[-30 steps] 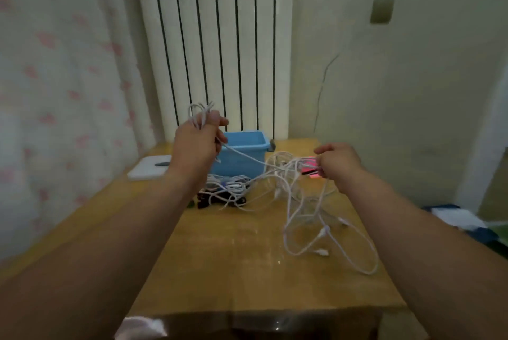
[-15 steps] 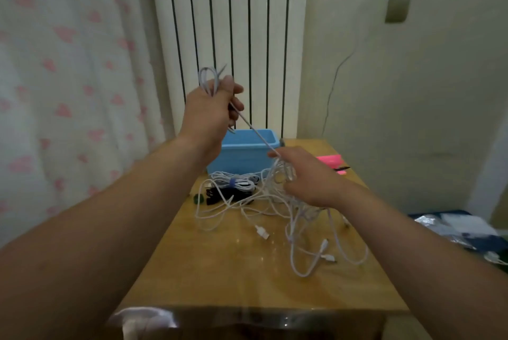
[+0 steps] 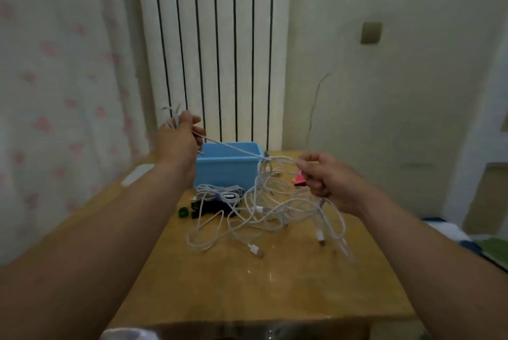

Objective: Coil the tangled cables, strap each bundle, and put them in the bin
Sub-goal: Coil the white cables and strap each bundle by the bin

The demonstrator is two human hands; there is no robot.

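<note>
**Progress.** I put this job at roughly the middle.
- Done, by my reading: one white bundle (image 3: 220,191), with what looks like a bluish strap round its middle (the feed is soft there), and one black bundle (image 3: 210,207).
- Both lie on the table (image 3: 247,290) just in front of the bin (image 3: 228,172), not in it. I cannot see the bin's floor.
- Left to do: finish the coil in hand, strap it, work through the tangle, then bin everything.

**Hands.**
- The left hand (image 3: 178,141) is raised by the bin's left corner, fingers curled round a few white loops, the coil (image 3: 172,119).
- One strand (image 3: 233,148) runs taut from it over the bin's top to the tangle.
- The right hand (image 3: 325,176) is to the right of the bin, fingers curled, pinching strands at the top of the tangle (image 3: 270,210).
- That grip holds part of the tangle off the table. The lower loops spread on the wood between the two forearms.

**Count.**
- Bin: one, blue.
- Bundles made: two.
- Coil in hand: one.
- Loose cables in the tangle: I cannot tell, as they cross too much.
- Free plugs (image 3: 256,251): three in view.
- Green piece (image 3: 183,212): one, left of the black bundle.
- Pink item (image 3: 299,178): one, partly behind the right hand.
- White slab (image 3: 137,174): one, at the table's left edge.
</note>
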